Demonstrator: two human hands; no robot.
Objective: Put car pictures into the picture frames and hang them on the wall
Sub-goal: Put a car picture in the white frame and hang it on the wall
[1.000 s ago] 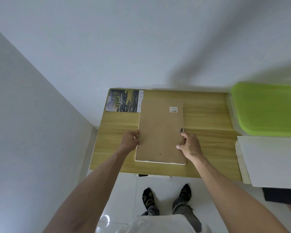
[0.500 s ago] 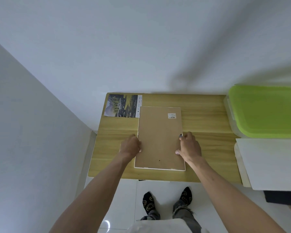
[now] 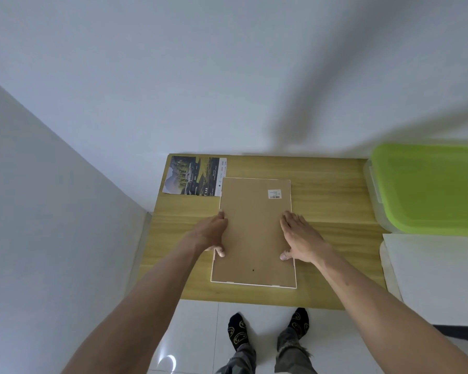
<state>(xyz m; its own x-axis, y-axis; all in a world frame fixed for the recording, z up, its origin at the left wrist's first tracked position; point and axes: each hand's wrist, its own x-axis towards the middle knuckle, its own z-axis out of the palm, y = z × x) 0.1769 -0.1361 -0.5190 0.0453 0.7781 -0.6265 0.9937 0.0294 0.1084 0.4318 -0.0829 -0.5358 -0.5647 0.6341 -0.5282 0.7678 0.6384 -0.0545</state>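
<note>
Flat-palmed, both the left hand and right hand are lying open on the face-down picture frame, probably steadying it; pressing evenly is helping before lifting its backing.

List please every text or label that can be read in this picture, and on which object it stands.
"CAB": end of a larger word, on the car picture; the rest is covered or blurred.
Small print on its white strip: too small to read.
White barcode sticker on the frame's brown backing board: unreadable.
</note>
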